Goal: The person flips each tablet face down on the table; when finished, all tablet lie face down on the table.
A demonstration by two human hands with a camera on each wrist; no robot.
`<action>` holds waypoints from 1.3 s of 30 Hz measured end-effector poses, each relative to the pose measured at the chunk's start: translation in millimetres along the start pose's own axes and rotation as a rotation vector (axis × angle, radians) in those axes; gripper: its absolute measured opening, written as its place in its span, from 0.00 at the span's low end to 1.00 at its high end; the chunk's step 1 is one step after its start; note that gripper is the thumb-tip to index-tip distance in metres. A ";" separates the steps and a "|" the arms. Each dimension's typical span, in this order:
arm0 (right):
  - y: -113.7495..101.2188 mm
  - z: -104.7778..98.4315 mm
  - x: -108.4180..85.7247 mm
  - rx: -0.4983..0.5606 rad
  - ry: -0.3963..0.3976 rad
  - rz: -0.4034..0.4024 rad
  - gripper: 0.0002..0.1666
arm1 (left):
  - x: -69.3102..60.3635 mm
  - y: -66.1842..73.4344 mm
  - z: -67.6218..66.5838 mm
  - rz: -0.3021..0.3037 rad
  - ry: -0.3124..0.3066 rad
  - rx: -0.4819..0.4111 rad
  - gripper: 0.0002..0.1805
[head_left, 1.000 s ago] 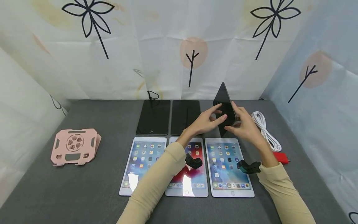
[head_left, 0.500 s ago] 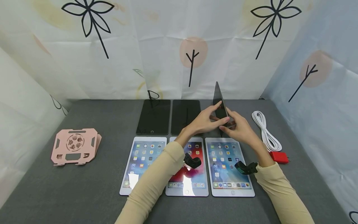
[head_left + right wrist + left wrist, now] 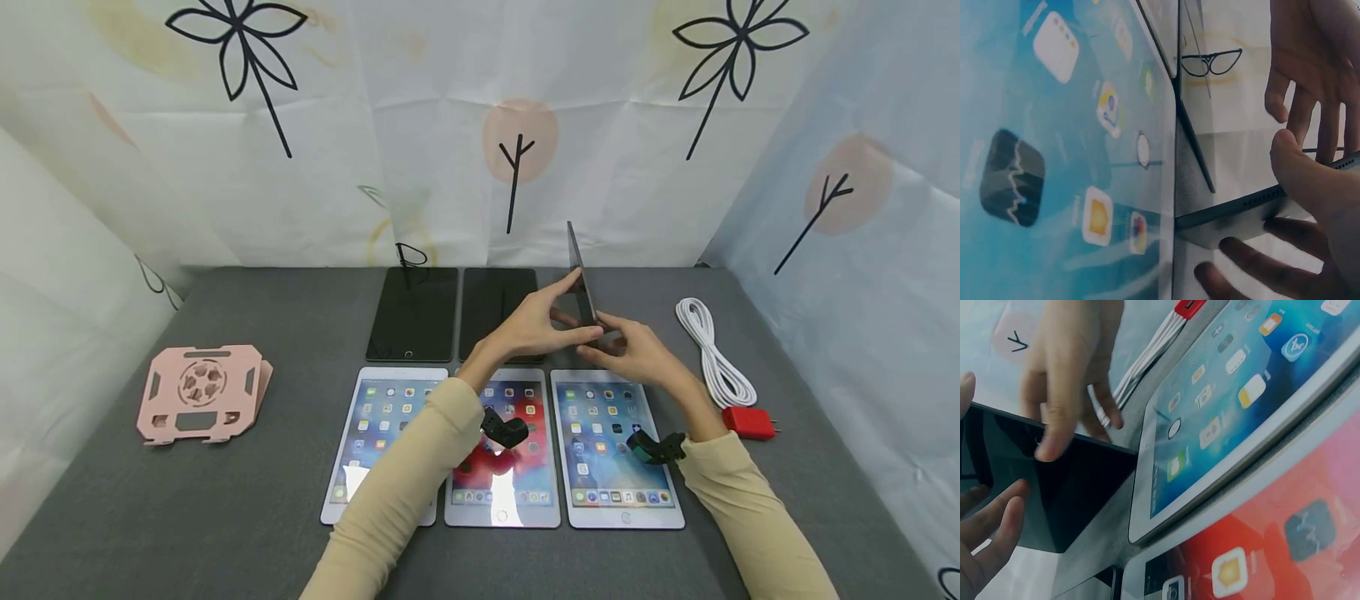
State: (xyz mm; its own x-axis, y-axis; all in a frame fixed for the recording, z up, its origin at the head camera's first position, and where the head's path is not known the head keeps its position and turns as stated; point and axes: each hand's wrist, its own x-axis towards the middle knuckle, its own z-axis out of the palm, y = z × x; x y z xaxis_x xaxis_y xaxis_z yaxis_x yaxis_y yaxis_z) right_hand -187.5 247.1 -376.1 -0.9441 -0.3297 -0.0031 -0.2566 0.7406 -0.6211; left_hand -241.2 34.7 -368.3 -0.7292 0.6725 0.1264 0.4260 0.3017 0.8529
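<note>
A dark tablet [image 3: 582,287] stands nearly edge-on above the table's back part, its black screen [image 3: 1079,494] turned left. My right hand [image 3: 633,354] grips its near edge, thumb on the screen side and fingers [image 3: 1266,259] spread along the back. On the screen side is my left hand [image 3: 536,321], its fingers fairly straight and close to the glass; whether every fingertip touches is hard to tell. Beneath the hands lie white tablets with lit screens: a right one [image 3: 611,450], a middle one [image 3: 517,467] and a left one [image 3: 382,433], partly under my left sleeve.
Two black tablets, a left one [image 3: 412,312] and a right one [image 3: 491,308], lie in the back row. A pink stand [image 3: 202,392] is at far left. A coiled white cable [image 3: 712,350] and red charger [image 3: 750,422] lie at right. A fabric wall [image 3: 420,150] rises behind.
The held tablet has turned from showing much of its screen to nearly edge-on and shifted left. Both hands have moved left with it. The tablets on the table stay put.
</note>
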 end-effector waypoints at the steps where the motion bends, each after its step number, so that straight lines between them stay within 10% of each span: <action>1: 1.4 1.1 0.2 -0.009 -0.018 0.007 0.43 | -0.7 -0.7 -0.7 0.008 0.004 -0.006 0.53; 22: 13.1 1.8 11.8 0.081 -0.245 0.108 0.45 | -11.3 -15.8 -15.6 -0.003 0.013 0.011 0.53; 39: 20.0 -0.3 5.3 0.131 -0.158 0.274 0.52 | -14.2 -34.7 -15.5 -0.064 -0.024 0.006 0.54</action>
State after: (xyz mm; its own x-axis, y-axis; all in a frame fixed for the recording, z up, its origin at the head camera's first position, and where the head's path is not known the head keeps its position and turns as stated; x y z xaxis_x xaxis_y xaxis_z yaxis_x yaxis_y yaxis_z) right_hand -197.7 260.3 -388.3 -0.9278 -0.2231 -0.2989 0.0405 0.7363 -0.6754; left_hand -253.9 4.3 -391.8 -0.7420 0.6678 0.0591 0.3823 0.3491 0.8556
